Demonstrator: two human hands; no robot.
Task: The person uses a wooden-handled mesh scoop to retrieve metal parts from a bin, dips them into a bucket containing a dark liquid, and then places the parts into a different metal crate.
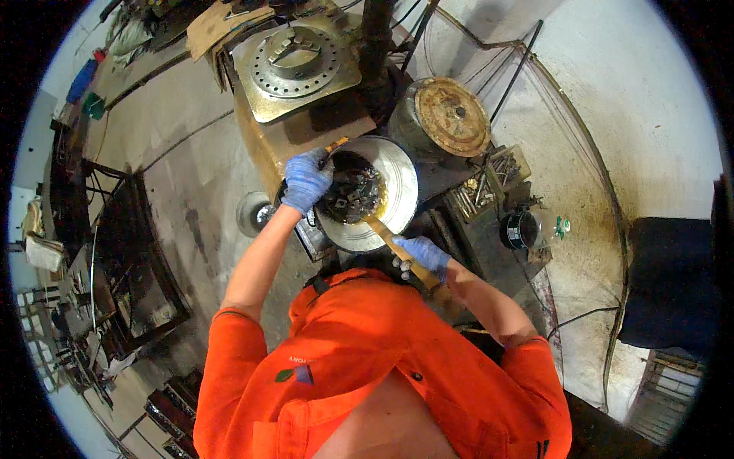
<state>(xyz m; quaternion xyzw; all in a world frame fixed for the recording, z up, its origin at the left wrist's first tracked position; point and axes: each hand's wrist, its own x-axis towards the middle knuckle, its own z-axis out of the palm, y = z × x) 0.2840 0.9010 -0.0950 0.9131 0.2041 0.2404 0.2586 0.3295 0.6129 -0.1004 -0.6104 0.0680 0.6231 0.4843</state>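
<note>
A round metal basin (404,183) stands in front of me, with dark liquid and several small dark metal parts (353,195) in it. My left hand (307,180), in a blue knit glove, is closed at the basin's left rim. From its fingers juts a short orange-brown stick-like piece (337,144); its other end is hidden. My right hand (425,257), gloved alike, wraps round a flat yellowish wooden stick (388,236). The stick slants over the near right rim, and its tip reaches the parts inside.
Beyond the basin is a machine table with a round chuck (294,57). A rusty-lidded drum (451,116) stands far right, near a tray of metal pieces (505,168) and a cut clear bottle (535,228). A small metal container (252,213) sits left of the basin.
</note>
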